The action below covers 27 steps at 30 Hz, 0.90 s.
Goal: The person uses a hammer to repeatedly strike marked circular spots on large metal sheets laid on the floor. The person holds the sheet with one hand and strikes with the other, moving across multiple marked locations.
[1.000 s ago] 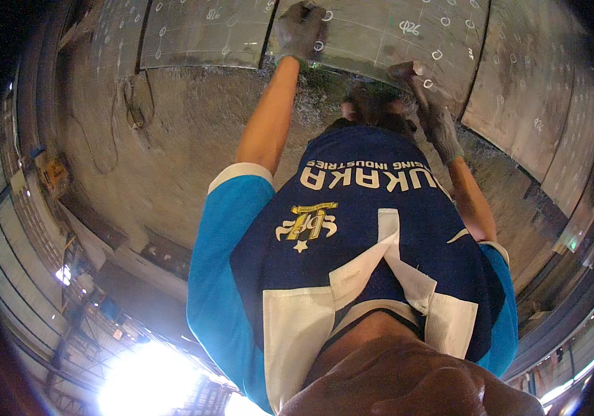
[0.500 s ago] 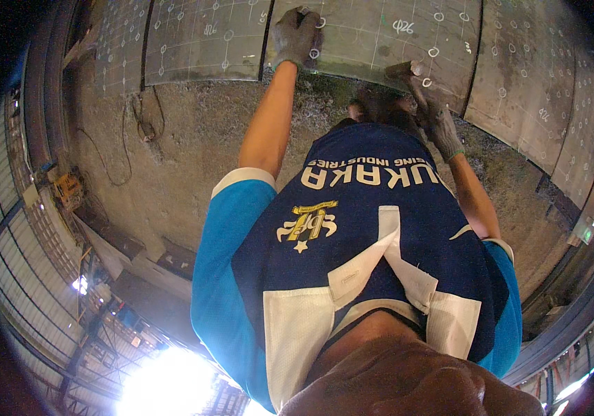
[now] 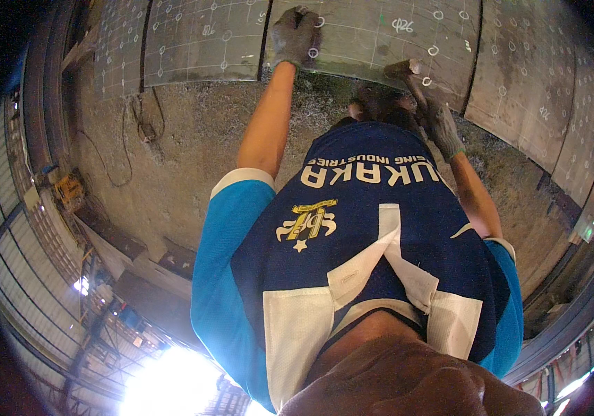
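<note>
My left hand (image 3: 295,36), in a grey knit glove, is closed over a dark steel plate (image 3: 359,45) at the top of the view. A small light tip shows at its fingertips, but what it grips is too hidden to name. In my right hand (image 3: 441,127), gloved the same way, is the handle of a hammer (image 3: 402,68). The hammer's head is over the front edge of the same plate. White chalk lines, circles and marks cover the plate, and several circles lie between my two hands.
More chalk-marked plates lie to the left (image 3: 200,48) and right (image 3: 519,104), with narrow dark gaps between them. Rough, gritty ground (image 3: 193,152) runs along their near edges. A cable (image 3: 145,130) lies at the left, and a yellow machine (image 3: 69,188) stands farther left.
</note>
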Tool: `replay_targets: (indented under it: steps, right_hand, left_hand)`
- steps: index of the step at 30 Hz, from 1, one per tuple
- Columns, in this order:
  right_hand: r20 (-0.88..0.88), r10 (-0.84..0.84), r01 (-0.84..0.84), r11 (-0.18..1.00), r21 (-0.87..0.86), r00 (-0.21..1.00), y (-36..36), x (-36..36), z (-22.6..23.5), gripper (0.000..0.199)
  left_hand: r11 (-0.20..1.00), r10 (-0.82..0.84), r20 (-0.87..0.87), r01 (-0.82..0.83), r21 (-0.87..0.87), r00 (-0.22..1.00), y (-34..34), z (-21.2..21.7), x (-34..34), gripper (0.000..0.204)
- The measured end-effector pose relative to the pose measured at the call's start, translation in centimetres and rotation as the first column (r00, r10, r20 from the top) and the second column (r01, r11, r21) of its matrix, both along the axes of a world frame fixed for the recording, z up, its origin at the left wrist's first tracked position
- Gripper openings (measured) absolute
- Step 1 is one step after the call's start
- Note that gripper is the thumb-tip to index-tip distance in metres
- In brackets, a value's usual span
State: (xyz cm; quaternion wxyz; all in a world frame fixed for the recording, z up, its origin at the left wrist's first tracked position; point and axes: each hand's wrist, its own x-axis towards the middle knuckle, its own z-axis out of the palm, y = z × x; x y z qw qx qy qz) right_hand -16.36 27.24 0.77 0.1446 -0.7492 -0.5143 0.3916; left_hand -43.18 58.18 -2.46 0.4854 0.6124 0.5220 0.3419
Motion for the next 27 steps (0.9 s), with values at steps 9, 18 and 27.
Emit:
replay_targets:
  steps: [9, 18, 27]
  right_hand:
    - [0.214, 0.079, -0.147, 0.936, 0.321, 0.974, -0.3, 1.1, -3.6, 0.031]
    - [0.299, 0.180, -0.304, 0.842, 0.446, 0.937, 3.3, 0.5, -5.1, 0.037]
    - [-0.018, 0.157, -0.140, 0.919, 0.370, 0.987, 15.2, -2.3, 9.1, 0.043]
  left_hand:
    - [1.000, -0.005, -0.116, 0.006, 0.014, 0.993, 1.2, -1.5, -0.6, 0.016]
    - [0.996, 0.010, -0.144, 0.003, 0.084, 0.990, 1.4, -2.4, -0.7, 0.042]
    - [0.970, -0.004, -0.401, 0.101, 0.221, 0.916, -0.9, 3.3, -0.2, 0.043]
